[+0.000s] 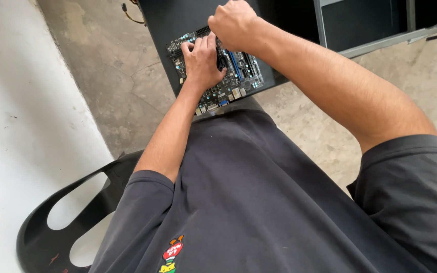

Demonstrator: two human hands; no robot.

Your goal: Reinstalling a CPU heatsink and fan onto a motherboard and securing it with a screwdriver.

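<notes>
Both hands are working on the motherboard [217,71], which is lying flat on a dark desk [168,20] just past my lap. I'm pressing my left hand [202,63] open-palmed on the board while my right hand [233,23] is curling over its far edge; whether it is clamping anything I cannot tell. Its long axis is running up-left to down-right, port row facing me. Uneven pressure could be flexing the board or bending pins.

Our motherboard [228,76] lies on the black table [168,20] before us, left hand [202,63] flat upon it, right hand [233,24] just behind; chair [67,202] at left.
</notes>
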